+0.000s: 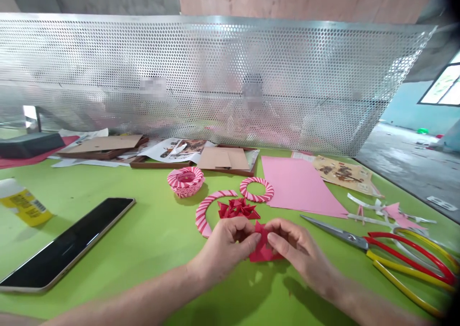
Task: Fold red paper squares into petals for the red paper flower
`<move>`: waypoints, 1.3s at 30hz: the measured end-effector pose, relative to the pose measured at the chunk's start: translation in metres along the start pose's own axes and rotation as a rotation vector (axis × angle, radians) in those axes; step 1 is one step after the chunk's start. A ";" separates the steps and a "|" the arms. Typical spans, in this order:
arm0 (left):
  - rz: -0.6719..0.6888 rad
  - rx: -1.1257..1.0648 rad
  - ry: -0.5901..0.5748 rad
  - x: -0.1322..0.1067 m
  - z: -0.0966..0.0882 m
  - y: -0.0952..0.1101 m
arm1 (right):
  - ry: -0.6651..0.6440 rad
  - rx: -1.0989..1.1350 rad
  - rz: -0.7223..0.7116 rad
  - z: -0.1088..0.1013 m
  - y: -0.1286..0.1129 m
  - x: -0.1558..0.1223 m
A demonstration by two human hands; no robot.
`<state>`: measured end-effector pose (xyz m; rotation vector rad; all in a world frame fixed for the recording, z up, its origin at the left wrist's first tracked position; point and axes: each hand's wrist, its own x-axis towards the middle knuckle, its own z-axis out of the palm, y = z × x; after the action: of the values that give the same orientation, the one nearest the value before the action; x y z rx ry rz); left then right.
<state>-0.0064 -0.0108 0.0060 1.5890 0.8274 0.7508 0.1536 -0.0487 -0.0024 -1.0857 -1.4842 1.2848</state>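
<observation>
Between my left hand (233, 242) and my right hand (296, 244) is a small piece of red paper (263, 250), pinched by the thumb and fingers of each. The fingers cover part of it, so its exact folds are hard to make out. Just beyond it lies a cluster of folded red paper pieces (237, 208) with pointed tips. A curved pink-and-red striped strip (203, 215) bends around the left of the cluster. Behind it lies a closed striped ring (257, 189), and farther left stands a small pink woven basket (186, 182) with a striped rim.
Pink paper sheets (298, 185) lie behind my right hand. Scissors (354, 240) with red and yellow handles rest at right, near paper scraps (395, 213). A phone (72, 244) and a glue bottle (27, 204) are left. A perforated metal screen (215, 82) stands behind frames and cardboard (223, 158).
</observation>
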 end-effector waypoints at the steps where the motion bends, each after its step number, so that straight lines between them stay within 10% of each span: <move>1: 0.006 0.047 -0.020 0.000 0.000 0.000 | 0.007 -0.002 -0.005 0.000 0.000 0.000; 17: 0.258 0.436 0.004 -0.010 0.006 0.002 | 0.036 -0.247 -0.204 0.002 0.001 -0.002; 39: 0.459 0.441 -0.013 0.001 0.001 -0.021 | 0.045 -0.455 -0.290 -0.004 0.014 0.004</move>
<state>-0.0071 -0.0079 -0.0152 2.2216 0.6503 0.9199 0.1576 -0.0431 -0.0157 -1.1181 -1.8732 0.7345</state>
